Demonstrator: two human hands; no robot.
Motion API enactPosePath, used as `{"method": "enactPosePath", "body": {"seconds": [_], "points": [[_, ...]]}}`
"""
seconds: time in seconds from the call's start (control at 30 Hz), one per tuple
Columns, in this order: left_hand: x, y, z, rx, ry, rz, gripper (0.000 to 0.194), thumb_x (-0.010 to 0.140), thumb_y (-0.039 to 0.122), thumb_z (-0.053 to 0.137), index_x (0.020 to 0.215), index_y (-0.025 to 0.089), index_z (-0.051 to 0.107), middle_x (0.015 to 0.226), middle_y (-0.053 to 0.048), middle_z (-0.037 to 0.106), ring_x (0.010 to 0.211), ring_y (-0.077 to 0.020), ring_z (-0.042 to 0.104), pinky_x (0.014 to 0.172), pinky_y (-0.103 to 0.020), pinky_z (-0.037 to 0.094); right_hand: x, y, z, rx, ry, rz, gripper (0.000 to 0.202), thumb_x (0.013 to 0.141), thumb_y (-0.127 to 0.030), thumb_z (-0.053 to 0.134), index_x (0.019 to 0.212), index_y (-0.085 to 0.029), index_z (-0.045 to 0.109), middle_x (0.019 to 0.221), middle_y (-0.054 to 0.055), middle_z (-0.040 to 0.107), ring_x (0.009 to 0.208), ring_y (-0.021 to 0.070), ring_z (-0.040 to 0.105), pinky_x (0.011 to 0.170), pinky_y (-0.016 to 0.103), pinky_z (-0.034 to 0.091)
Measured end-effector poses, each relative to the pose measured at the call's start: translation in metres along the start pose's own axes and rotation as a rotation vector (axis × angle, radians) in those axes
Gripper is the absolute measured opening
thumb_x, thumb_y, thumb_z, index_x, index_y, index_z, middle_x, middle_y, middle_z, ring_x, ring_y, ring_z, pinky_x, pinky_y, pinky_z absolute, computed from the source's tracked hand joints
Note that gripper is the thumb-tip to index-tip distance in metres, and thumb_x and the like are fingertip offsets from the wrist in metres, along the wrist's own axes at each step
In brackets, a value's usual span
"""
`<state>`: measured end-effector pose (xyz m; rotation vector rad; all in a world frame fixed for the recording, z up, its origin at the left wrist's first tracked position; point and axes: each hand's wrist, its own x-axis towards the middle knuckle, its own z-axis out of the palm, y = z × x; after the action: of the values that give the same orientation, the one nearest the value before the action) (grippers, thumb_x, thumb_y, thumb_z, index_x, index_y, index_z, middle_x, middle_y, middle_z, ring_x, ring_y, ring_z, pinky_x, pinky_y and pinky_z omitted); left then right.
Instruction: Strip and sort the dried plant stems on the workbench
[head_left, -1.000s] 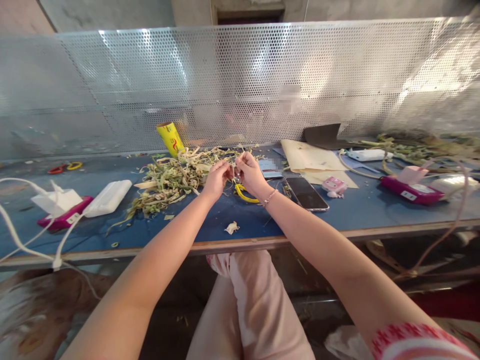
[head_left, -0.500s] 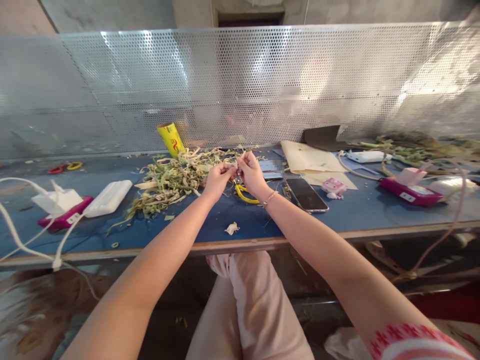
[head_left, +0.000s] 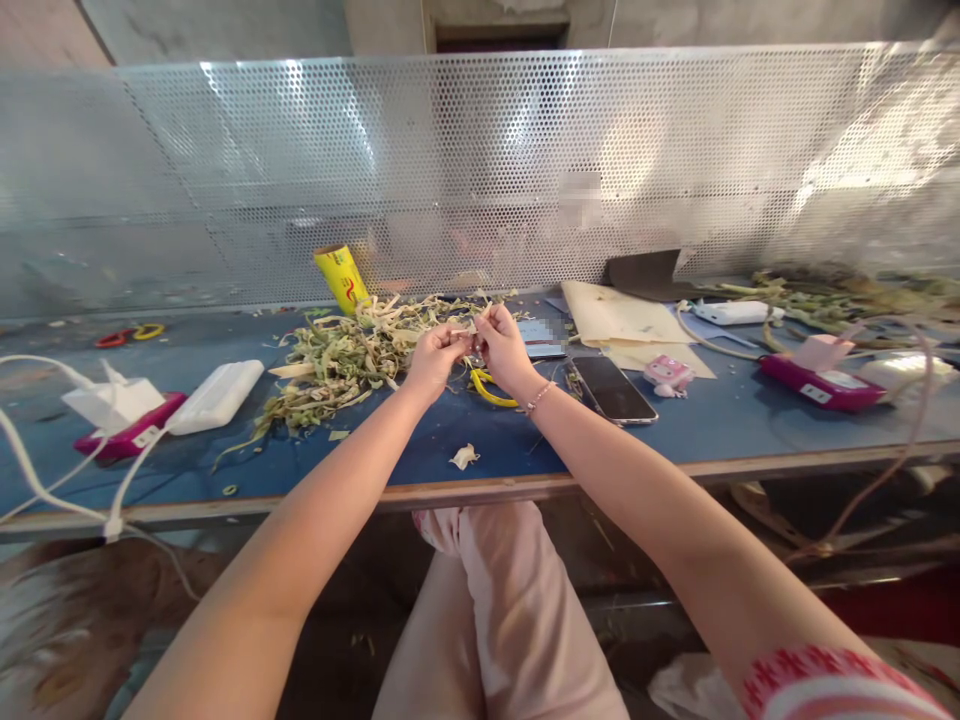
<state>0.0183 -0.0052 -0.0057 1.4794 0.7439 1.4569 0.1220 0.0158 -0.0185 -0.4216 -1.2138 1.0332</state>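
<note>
My left hand and my right hand meet above the blue table, fingertips pinched together. Between them is a small pale piece, too small to make out clearly. Left of my hands and behind them lies a heap of dry, green and straw-coloured plant strips. A yellow looped handle rests on the table just under my right hand. In front of my hands, near the table's edge, sits a small cream-coloured scrap.
A yellow tube stands behind the heap. Right of my hands are a phone, a pink case and beige paper. Magenta power strips with cables lie at left and right. A perforated metal screen rises behind.
The fingers of both hands have shifted very slightly around the small pale piece. Everything on the table looks the same.
</note>
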Motion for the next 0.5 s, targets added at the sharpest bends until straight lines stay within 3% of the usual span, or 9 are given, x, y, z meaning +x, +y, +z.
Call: {"method": "enactPosePath", "body": {"seconds": [0.13,0.27,0.5], "points": [[0.001,0.0,0.0,0.035,-0.01,0.011,0.025,0.066,0.035,0.063,0.059,0.017,0.049,0.05,0.004,0.045,0.048,-0.0071,0.039,0.049,-0.022,0.031,-0.001,-0.004,0.001,-0.039,-0.027,0.013,0.024,0.075,-0.034,0.053,0.068,-0.023,0.034,0.048,-0.009,0.034,0.042,0.006,0.032,0.044,0.021,0.026],[0.003,-0.007,-0.002,0.148,0.063,0.072,0.036,0.072,0.048,0.055,0.056,0.018,0.042,0.05,0.004,0.039,0.047,-0.0083,0.038,0.048,-0.023,0.03,-0.003,-0.008,0.003,-0.133,-0.067,0.032,0.022,0.077,-0.033,0.052,0.067,-0.022,0.034,0.049,-0.009,0.035,0.043,0.0061,0.032,0.045,0.021,0.026],[0.0,-0.011,-0.004,0.349,0.253,0.116,0.034,0.077,0.047,0.049,0.059,0.02,0.041,0.048,0.005,0.035,0.046,-0.009,0.033,0.049,-0.024,0.025,-0.01,-0.009,0.006,-0.338,-0.143,0.005,0.02,0.077,-0.027,0.053,0.066,-0.022,0.037,0.05,-0.007,0.035,0.046,0.0078,0.033,0.047,0.023,0.026]]}}
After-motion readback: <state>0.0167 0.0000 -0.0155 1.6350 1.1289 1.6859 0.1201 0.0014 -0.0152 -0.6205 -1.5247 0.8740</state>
